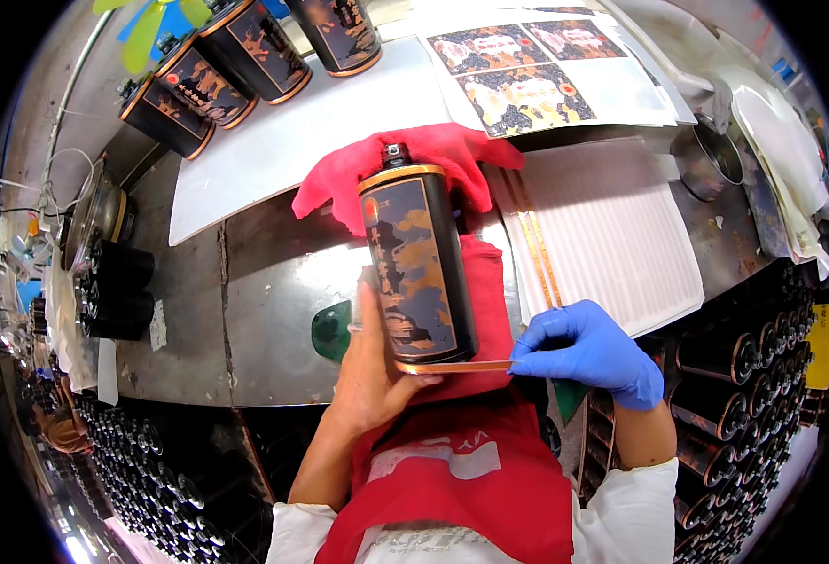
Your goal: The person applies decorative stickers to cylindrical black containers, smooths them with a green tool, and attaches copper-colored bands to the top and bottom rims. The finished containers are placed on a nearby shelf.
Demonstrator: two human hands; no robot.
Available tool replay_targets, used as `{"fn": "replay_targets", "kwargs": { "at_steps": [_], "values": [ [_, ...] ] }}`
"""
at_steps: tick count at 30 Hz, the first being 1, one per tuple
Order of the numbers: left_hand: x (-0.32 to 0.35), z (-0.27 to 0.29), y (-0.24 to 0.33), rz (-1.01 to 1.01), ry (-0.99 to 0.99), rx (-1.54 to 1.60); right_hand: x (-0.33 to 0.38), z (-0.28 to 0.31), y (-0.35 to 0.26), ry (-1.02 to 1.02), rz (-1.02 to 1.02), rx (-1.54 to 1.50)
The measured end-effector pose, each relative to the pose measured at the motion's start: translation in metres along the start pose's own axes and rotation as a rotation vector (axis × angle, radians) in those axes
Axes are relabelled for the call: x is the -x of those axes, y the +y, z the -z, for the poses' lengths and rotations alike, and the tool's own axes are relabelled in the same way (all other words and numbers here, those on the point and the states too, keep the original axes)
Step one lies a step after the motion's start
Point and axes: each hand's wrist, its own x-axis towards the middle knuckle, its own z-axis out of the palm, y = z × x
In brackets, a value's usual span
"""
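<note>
A black bottle [411, 273] with a gold-and-grey patterned panel and a gold band round its shoulder stands tilted before me, neck pointing away. My bare left hand [369, 376] grips it at the lower left side. In a blue glove, my right hand [588, 355] pinches the free end of a narrow gold strip [471, 368]. The strip's other end lies along the bottle's bottom edge, by my left thumb. Behind the bottle's neck lies a crumpled red cloth [339, 179], and more red cloth [486, 291] shows at its right.
Striped backing paper [612, 235] with gold strips lies at the right, below printed sheets [527, 80]. Several similar bottles [255, 47] stand on a white board [273, 141] at the far left. A metal cup [706, 160] sits far right. Racks of bottles [147, 470] flank the bench.
</note>
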Motion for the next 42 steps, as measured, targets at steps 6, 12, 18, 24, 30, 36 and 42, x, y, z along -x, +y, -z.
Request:
{"fn": "replay_targets", "kwargs": {
  "at_steps": [6,12,18,24,30,36,42],
  "values": [
    [-0.014,-0.004,0.036,-0.209,0.089,-0.343,0.001,0.003,-0.002,-0.019,0.005,-0.055],
    [-0.025,-0.009,0.033,-0.317,0.125,-0.298,-0.008,0.006,0.004,0.024,-0.110,-0.157],
    [-0.005,-0.007,0.007,-0.030,-0.022,-0.012,-0.026,0.001,0.021,-0.002,-0.086,-0.065],
    [-0.013,-0.001,0.017,-0.093,0.029,-0.093,-0.028,-0.002,0.015,0.011,-0.081,-0.091],
    [-0.018,-0.004,0.041,-0.203,0.067,-0.466,-0.015,0.000,0.007,-0.004,-0.009,-0.113],
    [-0.028,-0.008,0.043,-0.267,0.099,-0.669,-0.027,0.000,0.020,0.052,-0.076,-0.089],
    [-0.010,-0.008,0.007,-0.284,0.105,-0.482,-0.038,-0.008,0.026,0.047,0.012,-0.046]
  ]
}}
